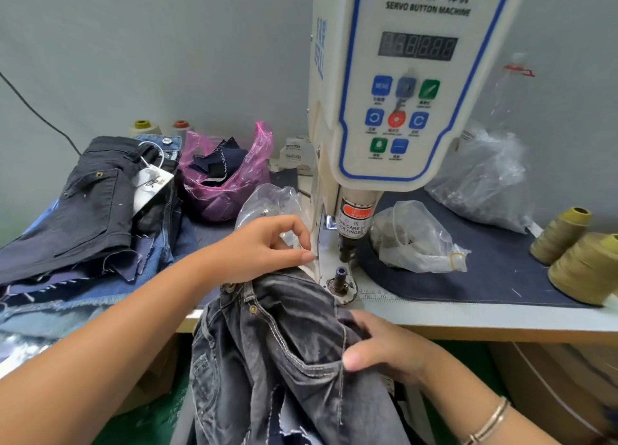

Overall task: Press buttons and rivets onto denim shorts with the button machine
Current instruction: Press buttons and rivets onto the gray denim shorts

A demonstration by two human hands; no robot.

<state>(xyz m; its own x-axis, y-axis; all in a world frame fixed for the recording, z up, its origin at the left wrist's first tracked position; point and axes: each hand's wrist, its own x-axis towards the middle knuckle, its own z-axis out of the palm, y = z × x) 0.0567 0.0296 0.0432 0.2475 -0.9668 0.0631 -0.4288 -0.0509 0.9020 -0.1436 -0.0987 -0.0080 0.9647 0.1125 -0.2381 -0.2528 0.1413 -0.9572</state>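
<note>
A garment workshop: servo button machine (pixel 401 86), thread cones (pixel 561 235), stacked denim shorts (pixel 97 203).

Grey denim shorts (pixel 287 354) draped off table edge beside white button machine (pixel 401 86), waistband up.

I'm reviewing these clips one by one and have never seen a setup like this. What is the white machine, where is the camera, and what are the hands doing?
The one picture comes from a camera on the person's head, looking down. The white servo button machine presses buttons between its upper punch and the lower die. The right hand holds grey denim shorts in its grip, just short of the die. The left hand reaches beside the machine, fingertips curled; whether it pinches anything is unclear. On the table lie stacked shorts, plastic bags and thread cones.
</note>
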